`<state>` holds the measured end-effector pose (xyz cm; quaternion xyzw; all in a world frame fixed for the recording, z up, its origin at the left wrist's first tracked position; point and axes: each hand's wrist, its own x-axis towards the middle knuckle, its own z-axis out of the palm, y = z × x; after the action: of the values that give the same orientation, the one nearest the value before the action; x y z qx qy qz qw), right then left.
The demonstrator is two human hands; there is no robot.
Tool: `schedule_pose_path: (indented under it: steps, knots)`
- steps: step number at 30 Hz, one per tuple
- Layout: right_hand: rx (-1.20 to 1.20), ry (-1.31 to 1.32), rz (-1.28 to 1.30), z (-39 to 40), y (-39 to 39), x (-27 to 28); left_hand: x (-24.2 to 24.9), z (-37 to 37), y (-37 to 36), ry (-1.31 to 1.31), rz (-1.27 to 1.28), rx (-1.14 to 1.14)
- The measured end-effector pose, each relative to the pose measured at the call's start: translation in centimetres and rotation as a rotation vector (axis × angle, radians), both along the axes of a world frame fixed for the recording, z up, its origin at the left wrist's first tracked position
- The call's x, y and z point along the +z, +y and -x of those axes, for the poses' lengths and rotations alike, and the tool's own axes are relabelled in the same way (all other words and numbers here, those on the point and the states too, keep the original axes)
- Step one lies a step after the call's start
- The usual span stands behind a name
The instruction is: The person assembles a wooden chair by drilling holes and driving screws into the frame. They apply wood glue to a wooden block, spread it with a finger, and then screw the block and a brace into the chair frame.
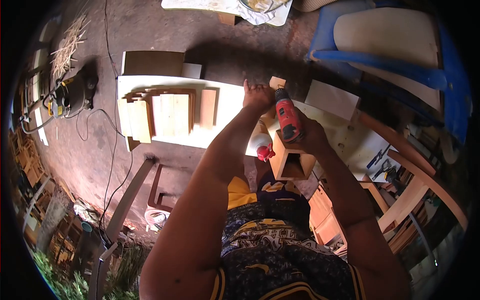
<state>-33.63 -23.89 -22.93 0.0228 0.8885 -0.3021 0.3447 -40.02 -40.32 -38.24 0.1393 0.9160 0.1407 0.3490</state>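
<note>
Drill (288, 120) sits in the right hand (306, 134), fingers wrapped around its grip, red body lying over the white table (227, 100). Long axis runs away from the person, tilted slightly left; chuck end points at a small wood block (276, 82) near the table's far edge. Left hand (257, 96) is curled beside that block, fingers closed and pressing down on it or on something under it; I cannot tell what they clamp. My read: left hand pins the work so the bit does not spin it.

Open wood box (293, 161) stands at the near table edge just below the drill, its opening facing the camera. Glue bottle (261, 145) with red cap lies just left of the box. Cut boards (165, 112) are stacked further left, well clear of both hands. Compressor (75, 92) sits on the floor far left.
</note>
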Motion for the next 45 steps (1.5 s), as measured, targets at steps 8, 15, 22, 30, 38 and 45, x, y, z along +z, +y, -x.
schedule_pose_path:
  steps: [8,15,22,30,38,45]
  knots:
    - [-0.017,-0.048,-0.036,0.1,-0.4,0.6,2.9,1.8,-1.0,-0.109,-0.047,-0.174]
    - [0.018,-0.043,-0.045,0.7,-0.3,0.9,3.6,1.4,-0.6,-0.147,0.001,-0.207]
    - [-0.022,-0.045,-0.129,1.1,-1.4,1.0,3.4,0.8,-0.3,-0.029,0.018,-0.140]
    - [-0.030,-0.093,-0.187,1.5,-1.3,0.4,3.3,0.9,-0.2,-0.078,0.026,-0.130]
    - [0.035,-0.155,-0.195,2.2,-1.7,1.3,2.4,1.0,-0.1,-0.109,0.046,-0.167]
    - [0.034,-0.160,-0.191,2.2,-1.5,1.1,1.6,0.7,-0.2,-0.083,0.056,-0.188]
